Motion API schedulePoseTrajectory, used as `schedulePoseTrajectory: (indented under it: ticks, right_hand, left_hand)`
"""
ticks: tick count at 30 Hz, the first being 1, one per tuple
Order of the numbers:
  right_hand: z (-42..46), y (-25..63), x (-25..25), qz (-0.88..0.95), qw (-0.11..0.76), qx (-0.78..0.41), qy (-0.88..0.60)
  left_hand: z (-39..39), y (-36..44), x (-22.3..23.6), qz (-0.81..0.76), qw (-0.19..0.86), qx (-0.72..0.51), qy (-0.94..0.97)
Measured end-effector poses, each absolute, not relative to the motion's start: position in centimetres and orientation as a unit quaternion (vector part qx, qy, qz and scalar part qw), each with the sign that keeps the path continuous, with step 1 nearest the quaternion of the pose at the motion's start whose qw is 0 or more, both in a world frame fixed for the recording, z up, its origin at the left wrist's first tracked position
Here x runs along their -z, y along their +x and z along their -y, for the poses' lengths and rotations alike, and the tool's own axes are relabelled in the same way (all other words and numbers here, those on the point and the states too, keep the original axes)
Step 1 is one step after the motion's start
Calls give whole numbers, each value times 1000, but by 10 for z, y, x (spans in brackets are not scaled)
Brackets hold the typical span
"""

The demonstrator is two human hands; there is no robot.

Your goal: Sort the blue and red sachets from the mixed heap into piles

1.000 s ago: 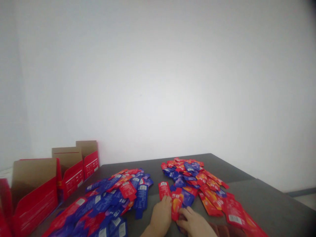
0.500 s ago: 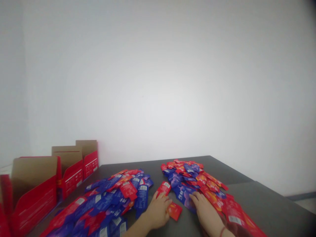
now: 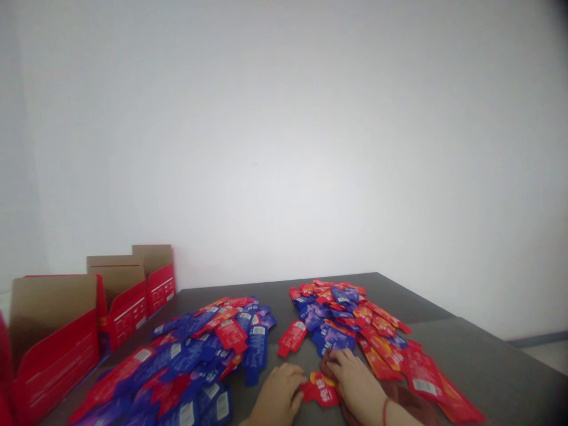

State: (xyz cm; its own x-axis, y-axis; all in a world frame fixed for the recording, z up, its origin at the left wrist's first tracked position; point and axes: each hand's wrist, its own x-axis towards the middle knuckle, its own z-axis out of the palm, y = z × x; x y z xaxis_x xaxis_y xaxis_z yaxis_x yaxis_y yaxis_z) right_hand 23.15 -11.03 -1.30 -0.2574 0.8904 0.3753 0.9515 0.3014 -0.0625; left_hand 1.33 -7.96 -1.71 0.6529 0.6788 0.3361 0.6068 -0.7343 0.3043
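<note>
My left hand point(image 3: 277, 395) is low at the middle of the table, fingers bent, with thumb and fingertips at the left end of a small red-orange sachet point(image 3: 326, 391). From the other side my right hand point(image 3: 355, 381) closes its curled fingers over the right end of that sachet. Just beyond the hands, a single red sachet point(image 3: 293, 338) lies face down, its barcode showing. A blue-purple sachet point(image 3: 332, 339) lies past my right fingertips, at the near edge of the right pile. A dark patch beside and under my right hand is hard to make out.
A heap of mixed blue and red sachets point(image 3: 190, 361) spreads over the left of the dark table point(image 3: 426, 296). A second mixed pile point(image 3: 377, 331) runs along the right. Several open red cardboard boxes point(image 3: 57, 361) stand in a row at the left edge. A white wall point(image 3: 284, 148) rises behind.
My left hand has left the barcoded red sachet and come nearer, to the other red-orange sachet. My right hand has moved off the blue-purple sachet, left and nearer, to the same one.
</note>
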Motion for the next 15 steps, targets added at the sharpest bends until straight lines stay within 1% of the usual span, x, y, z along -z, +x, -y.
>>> schedulePoseTrajectory:
  ticks: [2, 5, 8, 10, 12, 15]
  right_hand:
    - [108, 230, 16, 778, 173, 92, -597]
    - [108, 225, 21, 781, 168, 95, -594]
    - [114, 221, 29, 827, 152, 85, -535]
    - [121, 221, 37, 865, 136, 77, -477]
    - [126, 227, 41, 880, 127, 68, -452]
    - [130, 247, 41, 843, 132, 72, -517]
  left_hand:
    - [81, 8, 21, -324, 68, -201, 922]
    - [84, 13, 19, -303, 34, -143, 942]
    - [85, 20, 13, -309, 7, -109, 945]
    - [86, 22, 9, -313, 0, -95, 945]
    - [86, 22, 7, -315, -2, -91, 945]
    - [86, 22, 9, -306, -2, -93, 948]
